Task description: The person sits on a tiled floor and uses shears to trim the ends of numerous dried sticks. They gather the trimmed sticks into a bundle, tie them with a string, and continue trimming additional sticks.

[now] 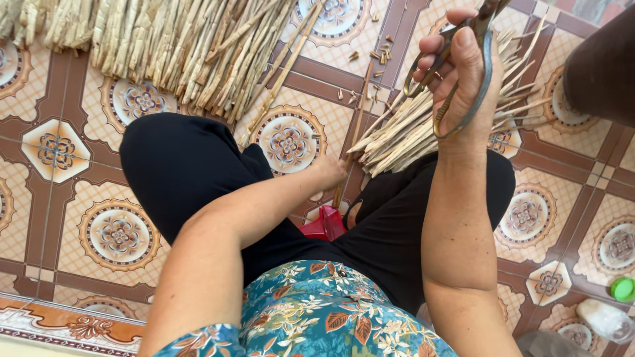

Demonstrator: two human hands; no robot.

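My right hand (463, 73) is raised at the upper right and grips a pair of metal scissors (463, 66) by the handles, blades pointing up out of view. My left hand (329, 172) reaches down between my knees and holds one long thin cane strip (357, 125) that stands nearly upright from the floor. Just beyond my right hand, a small pile of cut pale strips (410, 132) lies fanned out on the tiles. A big heap of uncut dried cane strips (172, 46) spreads across the top left.
I sit low over a patterned tile floor (79, 152), knees in black trousers. A red stool edge (324, 225) shows between my legs. Short offcuts (377, 56) litter the tiles ahead. A plastic bottle with a green cap (612, 307) lies at lower right. A dark object (602, 66) fills the upper right.
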